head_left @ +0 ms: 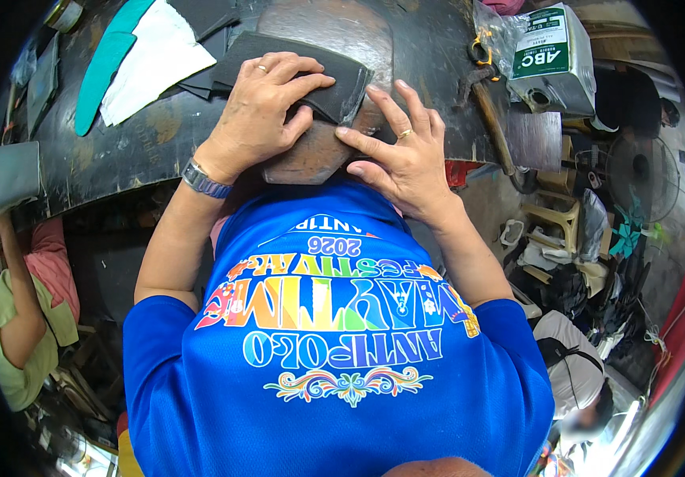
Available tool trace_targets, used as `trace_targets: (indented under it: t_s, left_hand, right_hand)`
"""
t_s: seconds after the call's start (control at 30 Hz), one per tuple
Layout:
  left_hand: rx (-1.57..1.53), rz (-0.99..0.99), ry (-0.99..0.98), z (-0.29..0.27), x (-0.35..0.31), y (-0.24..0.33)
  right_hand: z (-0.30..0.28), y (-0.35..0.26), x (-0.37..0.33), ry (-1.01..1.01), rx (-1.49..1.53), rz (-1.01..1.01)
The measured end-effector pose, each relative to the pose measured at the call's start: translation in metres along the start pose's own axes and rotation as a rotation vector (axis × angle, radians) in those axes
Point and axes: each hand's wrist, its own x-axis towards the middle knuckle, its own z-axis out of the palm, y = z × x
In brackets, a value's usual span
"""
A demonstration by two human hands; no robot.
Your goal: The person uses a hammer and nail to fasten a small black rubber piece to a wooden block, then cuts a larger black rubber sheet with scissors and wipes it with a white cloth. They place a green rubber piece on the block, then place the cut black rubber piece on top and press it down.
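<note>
My left hand [267, 107] bears down on a black sheet piece [342, 73], perhaps leather, fingers bent over its top and thumb at the near edge. That piece lies on a worn brown-grey slab [310, 163] at the table's near edge. My right hand [406, 151] has its fingers spread, with fingertips by the right corner of the black piece and on the slab. Whatever lies under my left palm is hidden. More dark sheet pieces [197, 83] lie just beyond my left hand.
On the dark table [147, 151] lie a teal curved template [108, 67] and white paper [159, 60]. At right are a hammer [492, 119], orange-handled scissors [481, 49] and a green-and-white metal can [553, 63]. Another person [20, 318] is at left; someone else sits lower right.
</note>
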Motion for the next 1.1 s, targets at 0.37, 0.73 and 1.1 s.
trace_targets:
  t_s: [0.37,0.73,1.1]
  left_hand:
    - [0.022,0.018,0.048,0.002,0.0,0.0]
    - [-0.009,-0.011,0.008,0.0,0.0,0.001]
    - [-0.2,-0.017,-0.155,-0.039,0.01,0.001]
  right_hand:
    - [0.007,-0.007,0.003,0.069,-0.051,-0.016]
    - [0.007,-0.018,0.009,0.054,-0.155,0.034]
    - [0.01,0.016,0.019,0.43,0.846,0.473]
